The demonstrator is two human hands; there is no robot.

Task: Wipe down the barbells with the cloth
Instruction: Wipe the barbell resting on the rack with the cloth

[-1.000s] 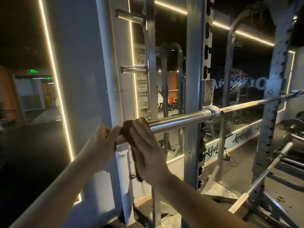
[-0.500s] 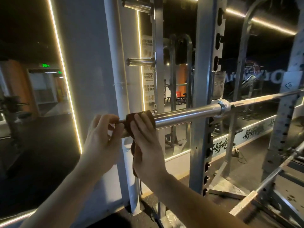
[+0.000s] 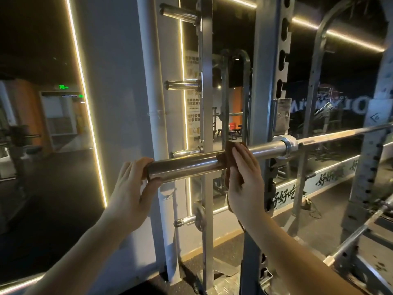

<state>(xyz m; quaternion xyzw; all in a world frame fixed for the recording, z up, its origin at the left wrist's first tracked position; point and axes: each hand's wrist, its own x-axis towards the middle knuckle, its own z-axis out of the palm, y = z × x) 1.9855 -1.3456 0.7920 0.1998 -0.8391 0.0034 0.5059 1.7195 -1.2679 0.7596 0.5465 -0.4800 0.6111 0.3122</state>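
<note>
A steel barbell (image 3: pixel 191 165) lies across the rack, its thick sleeve pointing left toward me and its thin shaft running off to the right. My left hand (image 3: pixel 131 188) grips the end of the sleeve with fingers and thumb curled round it. A dark brown cloth (image 3: pixel 228 155) is wrapped over the sleeve about halfway along. My right hand (image 3: pixel 244 179) holds the cloth against the sleeve, fingers laid over the top, with the cloth's tail hanging below the palm.
The grey rack upright (image 3: pixel 270 81) with its row of holes stands just right of my right hand, next to the barbell collar (image 3: pixel 289 145). Chrome storage pegs (image 3: pixel 182 85) stick out from a post behind. Another barbell (image 3: pixel 361 228) lies low at right. A white pillar (image 3: pixel 153 92) stands behind the sleeve.
My right hand has slid the cloth to the right along the sleeve, away from the end. My left hand now grips the bare end of the sleeve.
</note>
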